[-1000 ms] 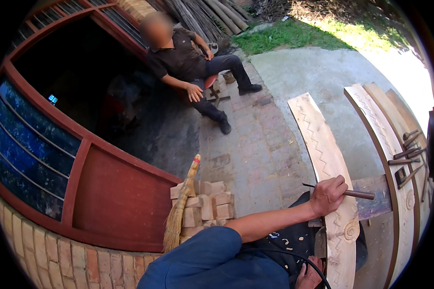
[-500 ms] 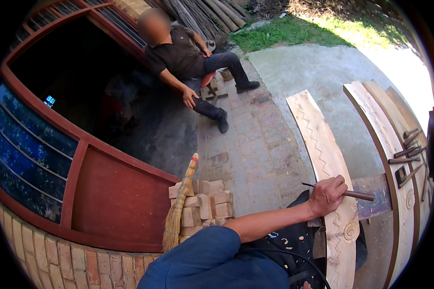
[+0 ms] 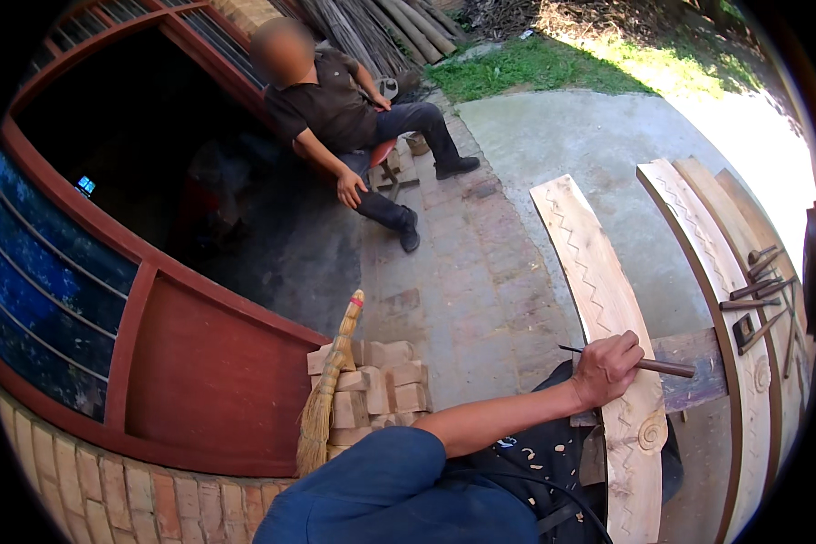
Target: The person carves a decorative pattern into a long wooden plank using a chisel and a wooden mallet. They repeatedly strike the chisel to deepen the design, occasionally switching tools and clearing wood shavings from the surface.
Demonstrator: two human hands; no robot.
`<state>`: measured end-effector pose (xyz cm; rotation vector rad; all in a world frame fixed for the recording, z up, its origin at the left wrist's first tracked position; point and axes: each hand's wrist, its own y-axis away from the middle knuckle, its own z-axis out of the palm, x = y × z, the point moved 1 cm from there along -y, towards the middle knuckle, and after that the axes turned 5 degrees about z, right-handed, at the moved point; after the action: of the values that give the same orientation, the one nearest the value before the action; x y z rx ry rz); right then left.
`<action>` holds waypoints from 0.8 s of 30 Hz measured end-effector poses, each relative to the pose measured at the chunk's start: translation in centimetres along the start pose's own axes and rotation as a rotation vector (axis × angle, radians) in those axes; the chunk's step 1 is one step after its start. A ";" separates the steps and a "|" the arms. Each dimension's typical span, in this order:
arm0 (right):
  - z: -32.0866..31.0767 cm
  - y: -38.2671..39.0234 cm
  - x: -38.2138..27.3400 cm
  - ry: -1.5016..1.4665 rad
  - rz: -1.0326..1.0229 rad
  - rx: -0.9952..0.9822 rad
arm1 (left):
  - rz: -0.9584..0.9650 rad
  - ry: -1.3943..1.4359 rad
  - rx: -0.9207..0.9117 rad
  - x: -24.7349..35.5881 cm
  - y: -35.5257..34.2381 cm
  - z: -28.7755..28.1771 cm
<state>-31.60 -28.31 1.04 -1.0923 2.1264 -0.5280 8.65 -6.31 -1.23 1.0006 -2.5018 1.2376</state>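
Observation:
My left hand point(image 3: 607, 370) is closed around a carving chisel point(image 3: 666, 367) with a brown handle. Its thin dark blade sticks out on the left side of the fist, past the board's left edge. Under the hand lies a long pale wooden board point(image 3: 598, 272) across my lap, marked with a zigzag line along its length. A round spiral point(image 3: 651, 433) is worked into the board just nearer to me than the hand. My right hand does not show.
More patterned boards point(image 3: 707, 245) lie to the right, with several hand tools point(image 3: 757, 304) on them. A straw broom point(image 3: 335, 381) leans on stacked blocks point(image 3: 372, 385) at left. A seated person point(image 3: 335, 118) is beside the doorway. Wood chips point(image 3: 535, 451) lie on my dark lap.
The whole scene has shifted slightly left in view. My left hand keeps its place on the board, still gripping the chisel. A bit of skin at the lower edge has gone from sight.

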 end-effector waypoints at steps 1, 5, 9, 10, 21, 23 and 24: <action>-1.0 -0.2 -0.8 0.062 0.080 -0.055 | -0.019 -0.008 0.006 0.1 0.6 0.0; -2.1 -0.7 -2.8 0.438 0.011 -0.198 | -0.004 -0.013 0.011 0.5 -0.1 -0.4; -1.1 1.1 0.9 0.473 -0.035 -0.197 | 0.005 0.004 0.018 0.5 -0.6 -0.3; -0.5 1.4 1.5 0.451 -0.017 -0.162 | 0.002 0.005 0.019 0.4 -0.5 -0.3; -4.4 -1.8 -1.3 -0.037 0.710 -0.495 | 0.017 0.003 -0.018 0.4 -0.8 -0.1; -2.8 -0.7 1.0 -0.477 0.923 -0.318 | 0.002 0.039 -0.009 0.9 -1.4 -0.4; -1.6 1.2 3.7 -0.687 0.942 -0.219 | -0.012 0.029 -0.022 0.7 -1.5 -0.4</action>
<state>-34.94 -30.58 -0.01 -0.2005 1.8005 0.4715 9.02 -7.02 0.33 0.9845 -2.4782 1.2102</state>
